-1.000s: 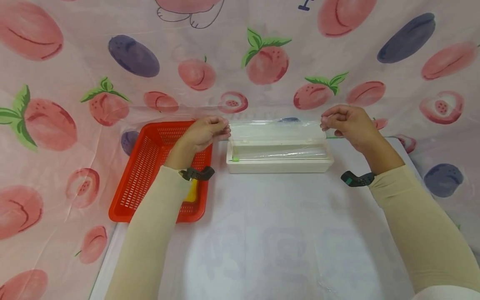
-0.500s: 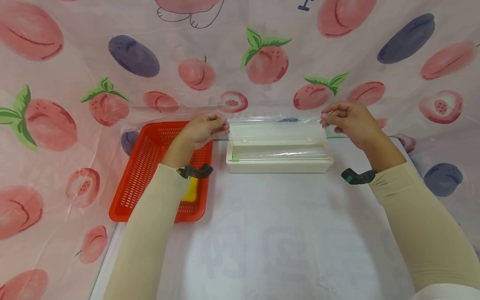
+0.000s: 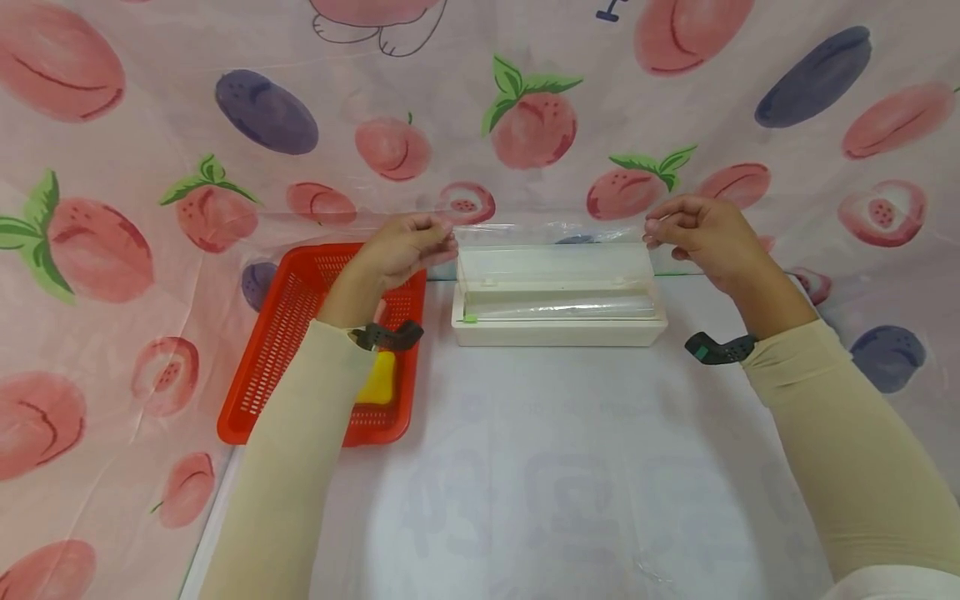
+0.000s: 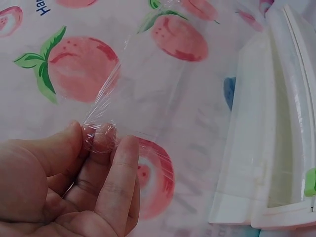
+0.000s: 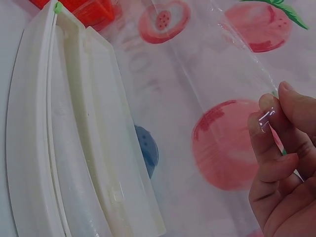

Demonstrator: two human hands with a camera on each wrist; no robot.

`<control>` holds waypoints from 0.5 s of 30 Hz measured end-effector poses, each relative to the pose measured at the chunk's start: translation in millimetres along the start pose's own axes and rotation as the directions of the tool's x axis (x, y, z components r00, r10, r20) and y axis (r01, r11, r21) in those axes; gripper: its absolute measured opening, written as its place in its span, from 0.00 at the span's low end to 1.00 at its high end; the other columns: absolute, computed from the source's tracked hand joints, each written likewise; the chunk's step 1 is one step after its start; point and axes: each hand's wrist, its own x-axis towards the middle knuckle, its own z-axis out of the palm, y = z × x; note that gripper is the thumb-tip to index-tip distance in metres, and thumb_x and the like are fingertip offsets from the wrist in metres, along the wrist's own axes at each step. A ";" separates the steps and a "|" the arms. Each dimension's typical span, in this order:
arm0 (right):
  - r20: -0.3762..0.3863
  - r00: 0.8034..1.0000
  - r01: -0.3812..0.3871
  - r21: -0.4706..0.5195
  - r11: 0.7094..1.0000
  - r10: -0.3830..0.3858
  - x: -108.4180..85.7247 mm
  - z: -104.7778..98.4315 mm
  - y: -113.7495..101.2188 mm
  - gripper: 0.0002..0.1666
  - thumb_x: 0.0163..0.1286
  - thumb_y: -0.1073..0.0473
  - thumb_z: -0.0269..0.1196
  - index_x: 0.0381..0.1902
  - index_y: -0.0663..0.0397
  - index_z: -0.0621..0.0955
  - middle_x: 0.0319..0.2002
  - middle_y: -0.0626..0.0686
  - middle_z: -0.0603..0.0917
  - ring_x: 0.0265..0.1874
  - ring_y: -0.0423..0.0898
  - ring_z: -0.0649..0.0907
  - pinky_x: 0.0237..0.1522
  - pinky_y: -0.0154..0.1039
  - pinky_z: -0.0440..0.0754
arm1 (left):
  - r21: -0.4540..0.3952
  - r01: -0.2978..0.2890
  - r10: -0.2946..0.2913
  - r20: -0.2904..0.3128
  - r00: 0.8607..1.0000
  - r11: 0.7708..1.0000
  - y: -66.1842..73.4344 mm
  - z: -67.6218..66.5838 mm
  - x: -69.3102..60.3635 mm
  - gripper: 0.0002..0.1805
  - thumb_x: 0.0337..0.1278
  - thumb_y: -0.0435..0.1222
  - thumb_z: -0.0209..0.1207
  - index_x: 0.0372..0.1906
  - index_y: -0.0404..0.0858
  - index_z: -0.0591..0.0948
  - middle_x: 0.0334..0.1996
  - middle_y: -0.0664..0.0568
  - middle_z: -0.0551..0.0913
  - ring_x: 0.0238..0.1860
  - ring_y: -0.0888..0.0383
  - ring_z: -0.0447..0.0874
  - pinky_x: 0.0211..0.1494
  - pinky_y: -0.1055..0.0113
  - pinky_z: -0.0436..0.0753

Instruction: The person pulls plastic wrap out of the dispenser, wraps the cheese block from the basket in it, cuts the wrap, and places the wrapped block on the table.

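A white cling film dispenser box (image 3: 558,336) stands at the table's back with its lid (image 3: 555,260) raised. Inside it lies the roll of film (image 3: 570,308); a green cutter slider (image 3: 470,318) sits at the box's left end. A clear sheet of cling film (image 3: 555,233) is stretched above the lid. My left hand (image 3: 397,254) pinches its left corner between thumb and fingers, where the left wrist view shows gathered film (image 4: 100,136). At the opposite corner my right hand (image 3: 705,242) pinches the film, which glints on a fingertip (image 5: 266,118) in the right wrist view.
A red perforated basket (image 3: 251,350) stands left of the box, partly under my left forearm. It holds a yellow item (image 3: 378,379) and something pinkish, mostly hidden. Behind the table hangs a fruit-printed sheet (image 3: 450,92). The white tabletop (image 3: 562,450) spreads in front.
Both hands have risen slightly and moved away from the box, drawing the film higher above the lid. More of the yellow item shows in the basket. The box stays in place.
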 end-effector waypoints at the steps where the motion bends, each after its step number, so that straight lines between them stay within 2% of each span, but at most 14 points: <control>1: -0.004 1.000 -0.001 -0.008 1.000 0.001 -0.1 -0.2 -0.6 0.14 0.69 0.48 0.69 0.49 0.45 0.85 0.35 0.37 0.89 0.39 0.37 0.86 0.37 0.32 0.79 | -0.001 0.000 0.000 -0.001 1.000 1.000 1.0 0.2 0.2 0.11 0.71 0.39 0.59 0.49 0.36 0.82 0.46 0.46 0.80 0.51 0.51 0.81 0.60 0.63 0.84; 9: -0.011 1.000 0.003 -0.016 1.000 -0.003 -1.6 -3.4 -4.0 0.17 0.68 0.47 0.70 0.51 0.46 0.85 0.36 0.38 0.88 0.39 0.38 0.85 0.37 0.30 0.79 | 0.005 -0.012 0.012 0.013 1.000 1.000 9.8 3.3 0.0 0.10 0.71 0.40 0.60 0.47 0.36 0.81 0.44 0.46 0.80 0.50 0.52 0.81 0.67 0.55 0.78; 15: -0.016 1.000 0.010 -0.005 1.000 -0.010 -1.4 -5.2 -3.9 0.16 0.68 0.48 0.70 0.50 0.45 0.85 0.35 0.38 0.88 0.38 0.38 0.85 0.36 0.30 0.79 | 0.001 -0.016 0.016 0.006 1.000 1.000 15.1 5.9 -1.0 0.11 0.70 0.39 0.60 0.48 0.36 0.81 0.44 0.46 0.81 0.51 0.51 0.82 0.63 0.59 0.82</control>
